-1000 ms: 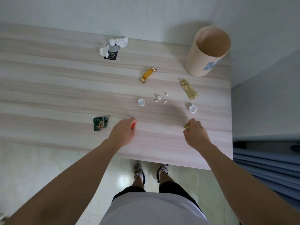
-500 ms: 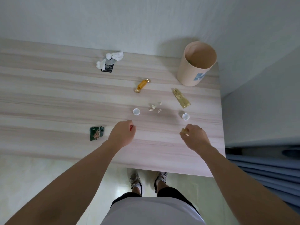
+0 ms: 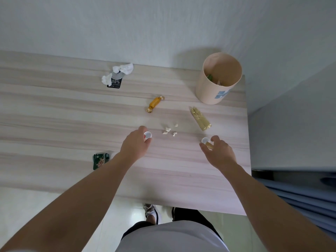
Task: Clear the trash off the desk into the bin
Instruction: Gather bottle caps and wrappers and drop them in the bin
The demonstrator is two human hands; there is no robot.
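Observation:
My left hand point(image 3: 135, 145) keeps a small red piece point(image 3: 145, 136) tucked in its curled fingers, and its fingertips touch a white bottle cap point(image 3: 148, 134) on the desk point(image 3: 54, 113). My right hand point(image 3: 219, 151) pinches a small yellowish piece point(image 3: 210, 145) right beside a second white cap point(image 3: 204, 140). The beige bin point(image 3: 205, 91) stands upright at the desk's far right corner with some trash inside. An orange candy wrapper point(image 3: 155, 104), a gold wrapper point(image 3: 200, 118) and white crumbs point(image 3: 170, 130) lie between the hands and the bin.
A crumpled white tissue on a black packet point(image 3: 116, 78) lies at the far edge by the wall. A green packet point(image 3: 100, 160) sits left of my left forearm. The desk's right edge runs just past the bin, with blue cloth point(image 3: 300, 193) below it.
Both hands have moved forward across the desk, the left to the one white cap and the right to the other. They still hold the red and yellowish pieces.

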